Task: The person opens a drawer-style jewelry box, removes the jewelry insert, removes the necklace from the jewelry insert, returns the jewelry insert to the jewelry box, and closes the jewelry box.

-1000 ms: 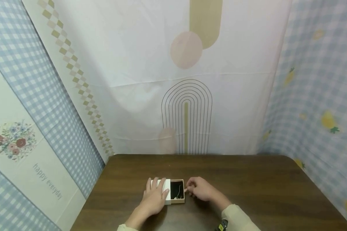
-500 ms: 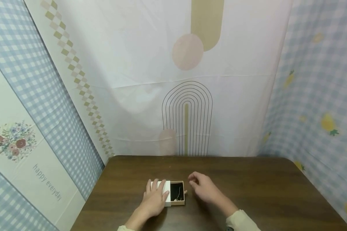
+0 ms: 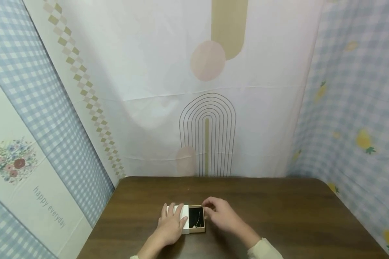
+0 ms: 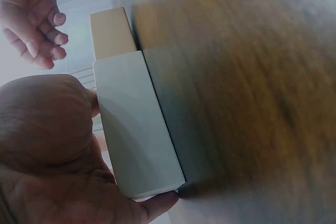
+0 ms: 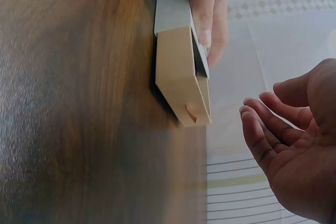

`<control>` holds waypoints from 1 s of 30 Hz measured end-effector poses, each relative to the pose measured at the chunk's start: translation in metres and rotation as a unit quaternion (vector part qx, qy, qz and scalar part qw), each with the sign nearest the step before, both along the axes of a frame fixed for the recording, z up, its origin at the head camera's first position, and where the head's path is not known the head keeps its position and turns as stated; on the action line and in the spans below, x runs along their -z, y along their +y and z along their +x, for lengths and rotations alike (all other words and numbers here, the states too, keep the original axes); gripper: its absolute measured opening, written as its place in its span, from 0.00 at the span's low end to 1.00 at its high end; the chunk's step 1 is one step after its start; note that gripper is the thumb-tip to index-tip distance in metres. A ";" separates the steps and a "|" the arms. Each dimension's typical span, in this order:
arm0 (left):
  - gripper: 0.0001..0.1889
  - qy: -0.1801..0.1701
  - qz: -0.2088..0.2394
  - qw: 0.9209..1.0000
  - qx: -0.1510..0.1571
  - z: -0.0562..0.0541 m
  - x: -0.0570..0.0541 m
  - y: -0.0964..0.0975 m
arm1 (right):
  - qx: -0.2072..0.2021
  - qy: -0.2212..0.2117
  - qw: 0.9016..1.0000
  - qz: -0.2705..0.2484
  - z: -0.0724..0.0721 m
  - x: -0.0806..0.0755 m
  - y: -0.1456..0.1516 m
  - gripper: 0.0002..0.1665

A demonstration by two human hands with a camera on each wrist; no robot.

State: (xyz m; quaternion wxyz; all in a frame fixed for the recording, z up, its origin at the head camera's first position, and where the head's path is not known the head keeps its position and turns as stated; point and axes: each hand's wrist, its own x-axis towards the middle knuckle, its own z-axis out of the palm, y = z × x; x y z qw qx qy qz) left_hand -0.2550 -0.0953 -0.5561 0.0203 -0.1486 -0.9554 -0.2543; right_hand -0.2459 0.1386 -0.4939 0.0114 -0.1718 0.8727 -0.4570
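Note:
My left hand holds the white sleeve of a small jewellery box on the table; the left wrist view has a finger round the sleeve's end. The tan drawer sticks out partway to the right. Inside, a thin chain lies on black lining. A small pull tab shows on the drawer's end in the right wrist view. My right hand hovers just above that end with loosely bent fingers; the right wrist view shows it holding nothing, apart from the drawer.
The box stands on a dark brown wooden table. Behind it hangs a white patterned cloth, with blue checked cloth at the right side and more at the left.
My right hand has let go of the pull tab, moved off to the right, then come back left over the drawer's end. The left hand has stayed on the sleeve.

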 end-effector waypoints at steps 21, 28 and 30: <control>0.27 0.019 -0.005 1.000 0.014 0.001 0.003 0.000 | -0.066 0.134 0.958 0.246 -0.001 0.022 -0.034 0.13; 0.27 0.030 -0.004 1.000 0.007 0.002 0.001 0.001 | -0.054 0.168 0.927 0.330 -0.007 0.028 -0.047 0.09; 0.27 0.021 0.005 1.000 0.005 0.005 -0.004 0.001 | -0.046 0.178 0.920 0.345 -0.007 0.029 -0.050 0.04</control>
